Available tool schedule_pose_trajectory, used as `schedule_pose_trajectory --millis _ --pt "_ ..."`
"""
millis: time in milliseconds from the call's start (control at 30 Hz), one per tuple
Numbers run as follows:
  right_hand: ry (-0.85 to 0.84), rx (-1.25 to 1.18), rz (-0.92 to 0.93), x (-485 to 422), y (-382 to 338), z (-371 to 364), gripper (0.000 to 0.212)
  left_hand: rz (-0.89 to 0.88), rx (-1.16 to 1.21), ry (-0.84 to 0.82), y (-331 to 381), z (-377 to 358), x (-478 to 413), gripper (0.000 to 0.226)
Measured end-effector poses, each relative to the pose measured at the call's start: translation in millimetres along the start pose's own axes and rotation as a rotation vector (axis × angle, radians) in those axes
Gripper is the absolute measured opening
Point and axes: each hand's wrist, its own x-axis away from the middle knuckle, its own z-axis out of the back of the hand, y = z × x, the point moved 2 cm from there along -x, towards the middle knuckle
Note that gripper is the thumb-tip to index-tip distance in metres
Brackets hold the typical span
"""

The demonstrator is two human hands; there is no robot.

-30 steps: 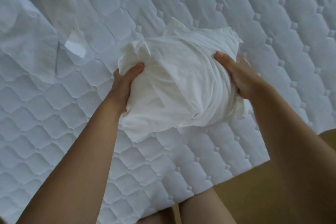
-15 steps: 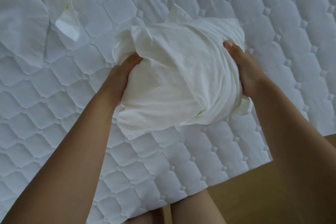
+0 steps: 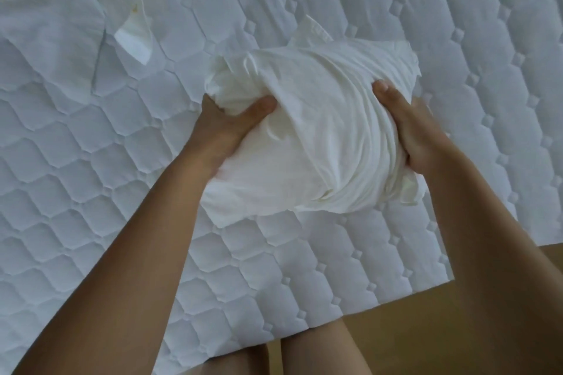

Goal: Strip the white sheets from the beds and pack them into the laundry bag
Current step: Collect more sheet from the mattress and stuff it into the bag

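While left hand (image 3: 231, 128) and right hand (image 3: 411, 134) grip the balled sheet's (image 3: 320, 137) sides over the mattress (image 3: 91, 198), it looks soft, light.

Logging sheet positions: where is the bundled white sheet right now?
Head view, centre: the bundled sheet is held between left hand and right hand, over the quilted mattress.

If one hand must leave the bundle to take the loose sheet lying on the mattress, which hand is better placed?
Probably the left hand: it grips the bundle on the side nearer the loose sheet. The right hand has the bundle in its way.
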Motion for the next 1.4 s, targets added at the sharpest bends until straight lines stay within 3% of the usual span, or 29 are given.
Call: schedule_pose_trajectory --millis 200,400,500,600,667,733,800,933,1100,1400 --pt "-0.02 -0.068 0.009 -6.8 4.8 0.7 0.086 0.043 0.13 -0.035 -4.8 0.5 -13.8 0.104" --pt "0.006 -0.11 0.006 -0.5 6.0 2.2 0.077 0.045 0.233 -0.08 -13.3 4.4 -4.8 0.111" --pt "-0.038 -0.076 -0.037 12.2 -0.2 1.0 0.074 0.133 0.354 -0.17 -22.7 12.2 15.9 0.078" --pt "-0.099 0.008 -0.118 38.1 6.6 -14.4 0.097 0.316 0.43 -0.204 -50.5 27.1 53.8 0.046" --pt "-0.129 0.032 -0.211 62.3 23.5 -28.8 0.109 0.387 0.459 -0.188 -76.8 39.2 85.8 0.038" --pt "-0.175 0.042 -0.287 87.4 41.9 -44.6 0.121 0.4 0.476 -0.154 -98.4 53.0 120.9 0.058" --pt "-0.231 0.042 -0.302 110.5 54.4 -62.7 0.121 0.408 0.496 -0.098 -118.7 70.2 154.1 0.076" --pt "-0.358 0.092 -0.238 152.7 55.6 -106.6 0.098 0.365 0.598 0.047 -149.7 109.9 220.0 0.05" --pt "-0.544 0.195 -0.082 216.5 42.8 -169.7 0.101 0.249 0.656 0.194 -193.9 159.9 312.8 0.065" --pt "-0.869 0.464 0.102 391.4 80.2 -295.3 0.092 0.06 1.01 0.45 -345.3 200.6 512.1 0.044"
